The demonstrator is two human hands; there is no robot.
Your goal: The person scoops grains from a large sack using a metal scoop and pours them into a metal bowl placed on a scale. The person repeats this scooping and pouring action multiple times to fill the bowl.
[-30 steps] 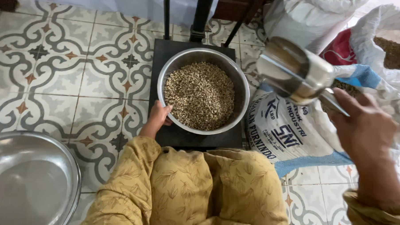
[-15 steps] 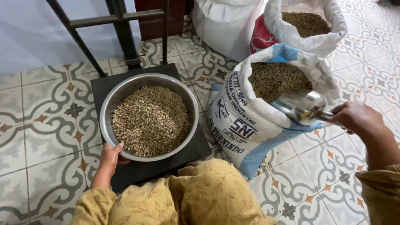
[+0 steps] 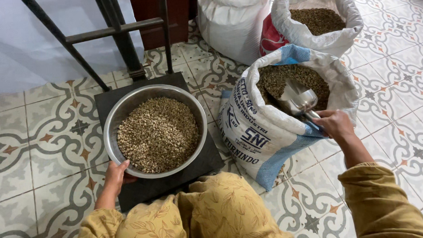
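The left hand (image 3: 116, 173) grips the near rim of the bowl (image 3: 199, 115), as before; the bowl of pale green beans (image 3: 158, 134) sits on the black scale (image 3: 208, 159); the scoop (image 3: 299, 100), raised a second ago, now dips into the sack (image 3: 249, 131), gripped by the right hand (image 3: 334, 124).

Open tiles (image 3: 44, 153) left of bowl (image 3: 126, 105)
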